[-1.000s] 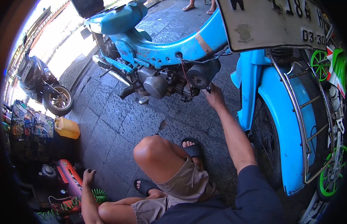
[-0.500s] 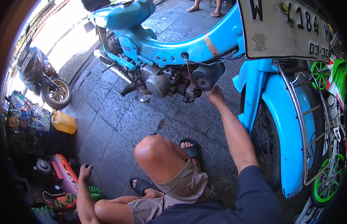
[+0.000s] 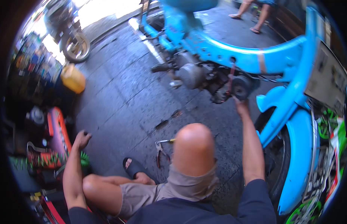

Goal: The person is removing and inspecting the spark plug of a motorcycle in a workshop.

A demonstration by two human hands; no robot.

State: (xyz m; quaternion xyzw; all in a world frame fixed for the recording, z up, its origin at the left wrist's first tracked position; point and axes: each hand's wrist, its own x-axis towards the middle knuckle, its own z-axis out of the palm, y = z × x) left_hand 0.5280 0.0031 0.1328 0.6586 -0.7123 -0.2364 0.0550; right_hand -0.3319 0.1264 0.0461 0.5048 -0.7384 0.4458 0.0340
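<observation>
My right hand (image 3: 241, 106) reaches up to the underside of a round black part (image 3: 241, 88) with a hub-like centre, beside the engine (image 3: 192, 74) of a light-blue motorcycle (image 3: 233, 55). Its fingers curl against that part and are partly hidden behind it. A thin red cord (image 3: 231, 79) hangs from a hole in the frame next to it. Over on the left, my left hand (image 3: 83, 139) hovers above the floor with curled fingers; whether something small is in them is too blurred to see. By my raised knee lie pliers (image 3: 158, 150) and a yellow-handled screwdriver (image 3: 167, 141).
The front wheel and blue fender (image 3: 298, 156) stand close to my right arm. A red air compressor (image 3: 57, 127) with a green coiled hose (image 3: 84, 158) is beside my left arm. Beyond are a yellow jerrycan (image 3: 73, 78), another motorcycle (image 3: 71, 35) and a person's sandalled feet (image 3: 255, 30).
My view has swung left, so the motorcycle sits further right in the picture. Pliers and screwdriver have come into sight by my knee. My right hand is still at the round black part.
</observation>
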